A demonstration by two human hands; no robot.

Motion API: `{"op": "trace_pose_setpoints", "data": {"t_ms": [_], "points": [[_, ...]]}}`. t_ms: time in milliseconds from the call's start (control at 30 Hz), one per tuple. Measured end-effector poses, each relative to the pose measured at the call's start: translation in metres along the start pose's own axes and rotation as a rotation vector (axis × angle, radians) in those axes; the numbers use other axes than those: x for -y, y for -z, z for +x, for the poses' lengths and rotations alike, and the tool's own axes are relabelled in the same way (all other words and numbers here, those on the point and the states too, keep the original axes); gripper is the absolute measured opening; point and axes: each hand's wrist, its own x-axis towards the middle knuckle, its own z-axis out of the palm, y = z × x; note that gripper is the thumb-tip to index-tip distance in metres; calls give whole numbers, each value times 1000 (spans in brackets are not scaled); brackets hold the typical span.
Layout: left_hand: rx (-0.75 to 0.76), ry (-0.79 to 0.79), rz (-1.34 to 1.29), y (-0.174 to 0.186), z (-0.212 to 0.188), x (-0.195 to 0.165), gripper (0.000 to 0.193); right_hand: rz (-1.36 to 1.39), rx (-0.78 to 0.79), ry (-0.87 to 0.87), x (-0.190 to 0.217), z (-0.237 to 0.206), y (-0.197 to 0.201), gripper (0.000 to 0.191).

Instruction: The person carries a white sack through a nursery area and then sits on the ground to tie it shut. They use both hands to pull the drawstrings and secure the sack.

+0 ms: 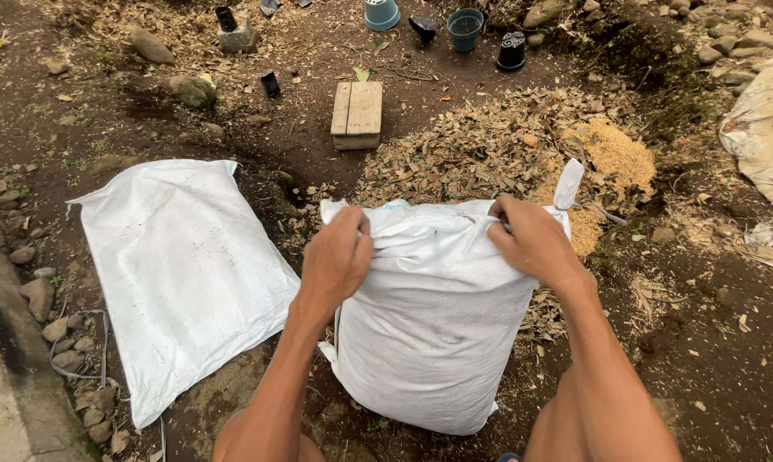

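A full white woven sack (433, 329) stands upright on the dirt right in front of me. My left hand (337, 257) grips the folded top edge of the sack at its left corner. My right hand (530, 239) pinches the top edge near the right corner, where a white strip of the sack material (568, 184) sticks up. Both forearms reach down from the bottom of the view.
A flat empty white sack (181, 274) lies on the ground to the left. Behind the full sack is a heap of dry leaves and sawdust (523, 145). A small wooden stool (357, 114), several plant pots (465, 28) and stones (151, 47) lie farther back.
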Motion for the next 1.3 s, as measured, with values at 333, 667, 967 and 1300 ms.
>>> {"op": "trace_pose_setpoints", "data": {"t_ms": [333,667,967,1300], "points": [[-82,-184,-11,-6,-2,1,8,-20,-39,146,9,-7,-6,26],[-74,-183,35,-9,-4,-3,8,130,-60,137,10,0,-21,16],[-87,-147,24,-11,-2,-4,9,6,-93,182,16,2,-25,17],[-239,-62,172,-15,-10,-22,25,-23,-197,280,30,1,-40,13]]}}
